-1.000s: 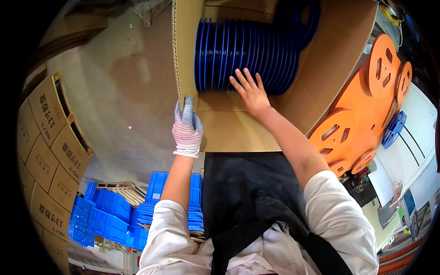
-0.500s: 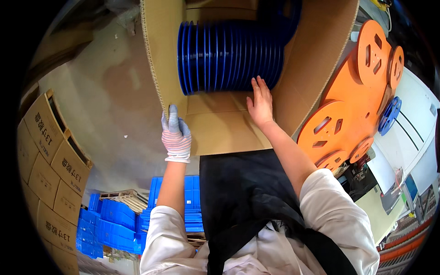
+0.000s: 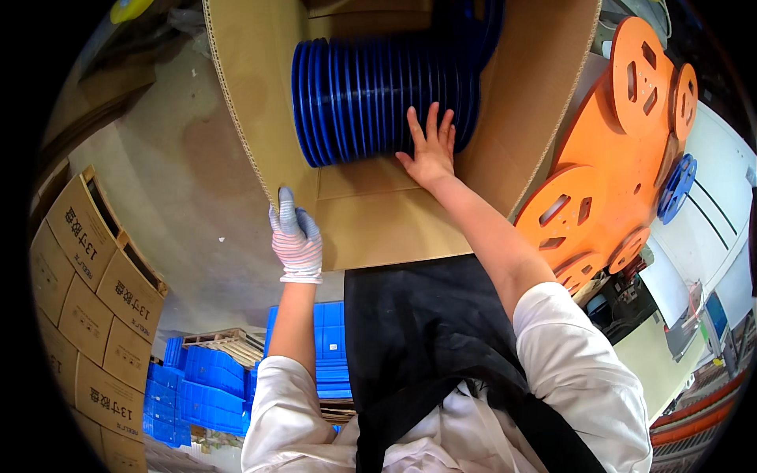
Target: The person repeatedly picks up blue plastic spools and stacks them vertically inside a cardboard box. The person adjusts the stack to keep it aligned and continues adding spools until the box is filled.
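Head view, dial centred mid-picture: one open carton (image 3: 540, 87), at 12 o'clock, its mouth facing the person and its near edge meeting the black apron (image 3: 418, 315).
Carton contents: a row of blue reels (image 3: 378, 91) packed flange to flange, on edge, filling much of the width at 12 o'clock; another blue reel (image 3: 493, 39) at 1 o'clock, beyond the row's right end, partly lost in shadow.
Left hand: in a striped glove (image 3: 296, 244), at 9 o'clock near the centre, gripping the carton's left wall by its edge, near the close corner.
Right hand: bare (image 3: 431, 154), at 1 o'clock, open with fingers spread over the near side of the row, toward its right end; how hard it presses, I cannot tell.
In the way: the right forearm (image 3: 493, 225) crosses the carton's near right corner and hides part of it.
Orange discs: a large orange plate with smaller slotted discs (image 3: 635, 75), between 2 and 3 o'clock, outside the carton's right wall; a small blue reel (image 3: 677, 189) sits at its far side, at 3 o'clock.
Stacked boxes: closed brown boxes (image 3: 87, 315), between 8 and 9 o'clock, contents hidden.
Blue crates: piled (image 3: 213, 390) between 7 and 8 o'clock, beside a wooden pallet (image 3: 229, 343); more blue plastic (image 3: 331, 339) at 7 o'clock, partly behind the left forearm.
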